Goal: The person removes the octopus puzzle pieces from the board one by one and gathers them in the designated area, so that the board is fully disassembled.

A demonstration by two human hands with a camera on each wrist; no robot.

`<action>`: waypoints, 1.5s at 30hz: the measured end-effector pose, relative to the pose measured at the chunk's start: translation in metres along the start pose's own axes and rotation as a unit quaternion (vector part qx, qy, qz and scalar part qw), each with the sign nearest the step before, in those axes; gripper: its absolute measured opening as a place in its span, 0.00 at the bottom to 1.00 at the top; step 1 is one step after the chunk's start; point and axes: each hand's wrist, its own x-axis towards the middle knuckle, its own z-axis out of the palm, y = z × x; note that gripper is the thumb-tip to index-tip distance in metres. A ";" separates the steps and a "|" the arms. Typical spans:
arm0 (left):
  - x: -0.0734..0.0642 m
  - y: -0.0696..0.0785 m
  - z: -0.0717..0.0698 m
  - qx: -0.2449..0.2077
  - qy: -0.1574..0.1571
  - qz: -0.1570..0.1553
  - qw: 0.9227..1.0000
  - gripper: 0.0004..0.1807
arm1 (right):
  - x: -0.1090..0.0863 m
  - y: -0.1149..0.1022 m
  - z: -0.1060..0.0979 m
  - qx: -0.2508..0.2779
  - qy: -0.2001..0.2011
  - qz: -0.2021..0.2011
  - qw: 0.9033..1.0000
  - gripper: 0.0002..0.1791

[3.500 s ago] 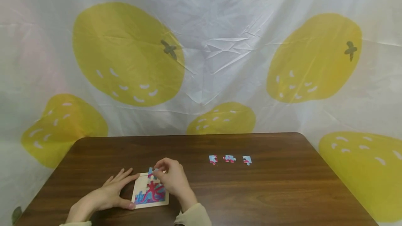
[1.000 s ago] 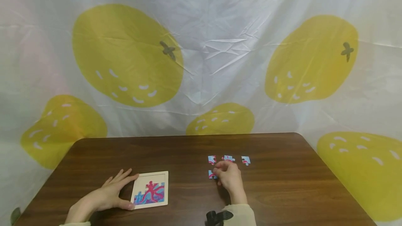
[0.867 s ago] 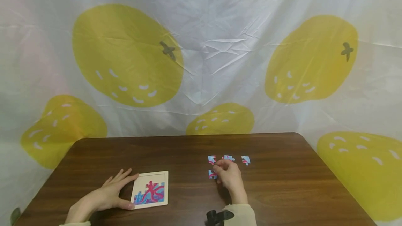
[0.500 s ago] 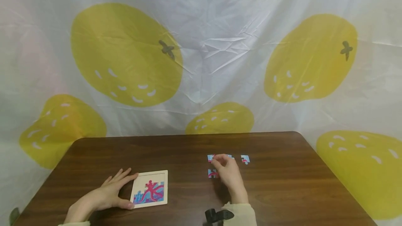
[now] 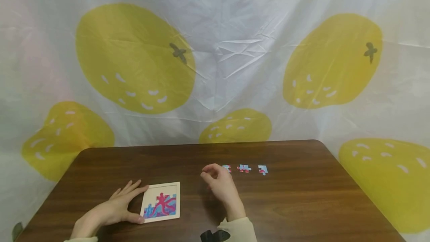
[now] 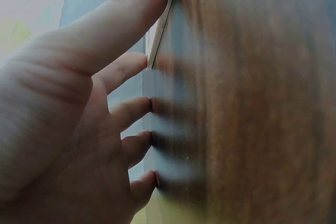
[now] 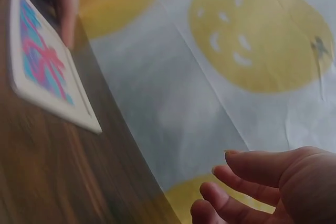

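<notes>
My left hand (image 5: 111, 210) lies at the left side of a pale puzzle tray (image 5: 178, 201), its thumb at the near corner and index finger at the far corner. The other fingers are spread, tips on the table in the left wrist view. Fitted pieces of a pink octopus (image 5: 162, 206) fill the tray's lower part; bare backing shows above. Right of the tray, my right hand (image 5: 222, 188) hovers with loosely bent fingers, and the right wrist view shows nothing between them. Behind it lie three loose puzzle pieces: one partly covered (image 5: 227, 167), one middle (image 5: 244, 168), one right (image 5: 263, 170).
Everything rests on a dark wooden table (image 5: 302, 197). A white curtain with yellow fruit prints (image 5: 134, 59) hangs beyond its far edge. A black strap mount (image 5: 215, 235) sits at the right sleeve.
Earlier, my right hand held a piece over the tray, then was at that piece among the loose ones. Now it has moved left from there, hiding the lower piece's spot. My left hand stays.
</notes>
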 end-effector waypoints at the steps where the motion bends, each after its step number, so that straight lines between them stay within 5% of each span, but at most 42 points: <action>1: 0.000 0.000 0.000 0.002 0.002 0.000 1.000 0.54 | 0.000 -0.002 0.006 -0.003 -0.007 -0.005 1.000 0.09; 13: -0.005 0.004 -0.004 0.007 0.004 -0.019 1.000 0.53 | -0.003 -0.022 0.061 -0.050 -0.086 -0.035 0.994 0.08; 22: 0.000 -0.012 0.001 0.002 0.001 -0.004 1.000 0.53 | -0.007 -0.023 0.096 -0.074 -0.137 -0.034 0.987 0.11; 33: 0.000 -0.003 -0.001 -0.002 0.006 0.004 1.000 0.53 | -0.007 -0.019 0.110 -0.178 -0.128 -0.039 0.975 0.16; 45: 0.006 -0.016 0.006 0.013 0.020 -0.002 1.000 0.54 | -0.008 -0.022 0.115 -0.236 -0.116 -0.012 0.965 0.18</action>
